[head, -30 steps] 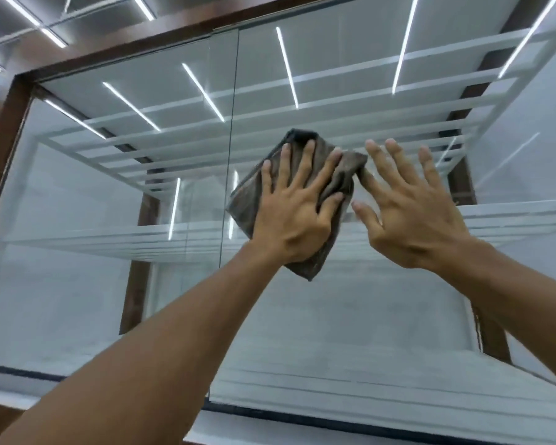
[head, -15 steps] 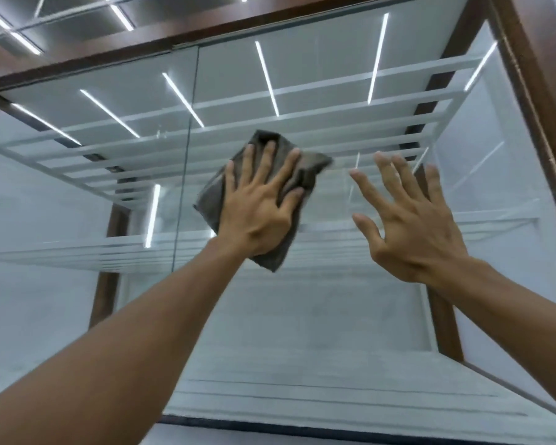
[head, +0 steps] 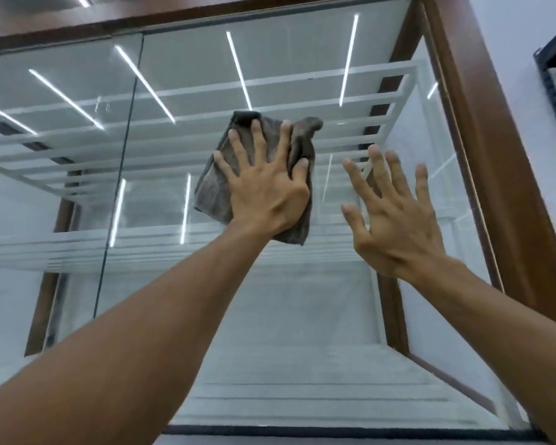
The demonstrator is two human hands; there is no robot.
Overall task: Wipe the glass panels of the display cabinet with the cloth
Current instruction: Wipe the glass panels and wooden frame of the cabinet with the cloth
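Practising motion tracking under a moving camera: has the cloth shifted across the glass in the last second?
Yes. The cloth slid right, away from the vertical glass seam its left edge nearly touched before.

No legible text or labels.

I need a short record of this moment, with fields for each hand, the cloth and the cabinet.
left hand: flat, fingers straight, presses the cloth against the glass
right hand: fingers spread, holds nothing; contact with the glass unclear
cloth: grey-brown, crumpled, on the right glass panel
cabinet: brown wooden frame, white shelves inside
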